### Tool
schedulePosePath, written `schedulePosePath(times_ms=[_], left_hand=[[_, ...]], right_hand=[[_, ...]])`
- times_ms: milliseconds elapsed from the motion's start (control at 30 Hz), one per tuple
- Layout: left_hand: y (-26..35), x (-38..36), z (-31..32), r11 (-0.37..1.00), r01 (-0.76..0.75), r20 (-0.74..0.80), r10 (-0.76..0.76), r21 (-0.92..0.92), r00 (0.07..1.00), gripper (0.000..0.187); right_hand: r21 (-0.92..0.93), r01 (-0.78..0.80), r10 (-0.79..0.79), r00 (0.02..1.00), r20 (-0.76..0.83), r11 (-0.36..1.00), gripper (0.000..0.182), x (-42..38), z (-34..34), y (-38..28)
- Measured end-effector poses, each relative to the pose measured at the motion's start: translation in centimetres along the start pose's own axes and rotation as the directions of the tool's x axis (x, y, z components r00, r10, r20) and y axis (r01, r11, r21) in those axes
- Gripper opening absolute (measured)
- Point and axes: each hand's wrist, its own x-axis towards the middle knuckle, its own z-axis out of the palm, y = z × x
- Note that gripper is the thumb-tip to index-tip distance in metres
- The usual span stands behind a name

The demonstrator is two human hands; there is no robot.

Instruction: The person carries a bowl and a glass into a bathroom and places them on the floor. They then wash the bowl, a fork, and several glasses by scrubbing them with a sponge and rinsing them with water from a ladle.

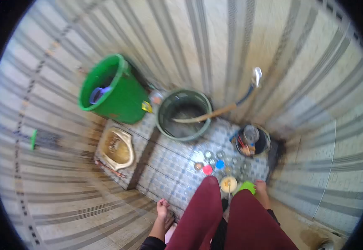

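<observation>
My left hand (162, 207) hangs beside my left knee with its fingers curled in, and nothing shows in it. At the outer side of my right knee, my right hand (261, 187) has its fingers at the edge of a bright green plastic piece (247, 187), partly hidden by the knee. Close by stands a cream-coloured bowl (228, 183) with a utensil in it. Ahead of my knees several glasses (208, 154) are spread on the tiles, among them a blue round lid or cup (220, 164) and a red one (207, 169).
A grey-green tub (163, 127) of water has a hose (223, 110) running into it from the wall tap (257, 76). Right of it is a dark bucket (265, 143) with dishes inside. A tall green bin (127, 98) and a squat toilet (127, 155) occupy the raised step at left.
</observation>
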Motion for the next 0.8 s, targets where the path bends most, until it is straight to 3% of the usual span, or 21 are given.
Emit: schedulePosePath(times_ms=[33, 67, 100, 167, 233, 267, 300, 433, 500, 533, 567, 600, 633, 667, 700, 767, 800], left_hand=[[2.6, -1.5, -0.3, 0.998, 0.059, -0.023, -0.059, 0.004, 0.998, 0.026], [3.6, -1.8, -1.4, 0.999, 0.04, -0.016, -0.039, 0.038, 0.999, 0.033], [4.8, -1.8, -2.2, 1.0, 0.021, -0.034, -0.021, -0.004, 0.999, 0.033], [6.4, -2.7, -4.3, 1.0, -0.025, -0.058, 0.024, -0.013, 0.998, 0.033], [9.4, -3.7, -6.0, 0.996, -0.031, -0.091, 0.023, -0.088, 0.996, 0.03], [10.9, -3.8, -6.9, 0.993, -0.043, -0.117, 0.03, -0.111, 0.993, 0.029], [12.4, -3.7, -7.6, 0.99, -0.057, -0.144, 0.038, -0.132, 0.989, 0.028], [20.0, -2.5, -8.8, 0.966, -0.12, -0.164, 0.082, -0.231, 0.983, 0.029], [25.0, -0.9, -9.2, 0.951, -0.13, -0.131, 0.096, -0.282, 0.987, 0.03], [28.2, 0.1, -9.2, 0.949, -0.151, -0.112, 0.124, -0.277, 0.986, 0.03], [31.3, 1.7, -9.2, 0.947, -0.172, -0.092, 0.152, -0.271, 0.984, 0.03], [34.0, 4.2, -9.1, 0.928, -0.223, -0.053, 0.217, -0.299, 0.975, 0.03], [37.2, 7.0, -9.1, 0.906, -0.273, -0.015, 0.284, -0.324, 0.959, 0.03], [41.0, 9.5, -8.8, 0.896, -0.303, 0.013, 0.325, -0.326, 0.946, 0.029], [43.6, 13.6, -8.4, 0.866, -0.352, 0.059, 0.396, -0.355, 0.916, 0.029], [49.5, 18.8, -6.9, 0.856, -0.412, 0.065, 0.452, -0.313, 0.889, 0.028], [51.6, 21.9, -6.0, 0.856, -0.414, 0.085, 0.458, -0.31, 0.885, 0.027]], right_hand=[[-0.124, 0.218, -0.223, 0.974, -0.028, 0.968, 0.016, 4.5, -0.5, 0.9], [-0.305, 0.357, -0.397, 0.914, -0.081, 0.883, 0.016, 0.4, -1.5, -4.0], [-0.312, 0.4, -0.438, 0.897, -0.06, 0.862, 0.016, -1.7, -1.8, -7.8], [-0.543, 0.59, -0.695, 0.719, 0.017, 0.597, 0.022, -6.2, -2.8, -14.0], [-0.471, 0.641, -0.693, 0.716, 0.084, 0.606, 0.025, -12.2, -2.5, -20.1], [-0.454, 0.7, -0.739, 0.662, 0.126, 0.551, 0.026, -12.7, -1.8, -22.0], [-0.531, 0.671, -0.731, 0.669, 0.133, 0.517, 0.027, -15.2, -0.8, -24.4], [-0.471, 0.792, -0.774, 0.557, 0.299, 0.388, 0.029, -17.7, 6.3, -29.7], [-0.409, 0.801, -0.699, 0.588, 0.407, 0.437, 0.029, -20.0, 11.1, -31.6], [-0.446, 0.809, -0.661, 0.578, 0.479, 0.384, 0.028, -19.5, 14.0, -32.4], [-0.431, 0.839, -0.658, 0.534, 0.531, 0.333, 0.028, -19.1, 17.0, -32.9], [-0.409, 0.834, -0.598, 0.551, 0.582, 0.371, 0.028, -20.2, 19.8, -33.9], [-0.408, 0.863, -0.602, 0.501, 0.622, 0.297, 0.028, -19.1, 23.0, -34.1], [-0.451, 0.83, -0.547, 0.556, 0.626, 0.327, 0.029, -21.1, 25.6, -35.1], [-0.477, 0.863, -0.604, 0.473, 0.642, 0.168, 0.024, -21.1, 28.3, -35.5], [-0.688, 0.702, -0.442, 0.684, 0.58, 0.184, 0.024, -23.3, 33.5, -37.6], [-0.714, 0.687, -0.443, 0.686, 0.577, 0.134, 0.022, -22.4, 36.1, -37.9]])
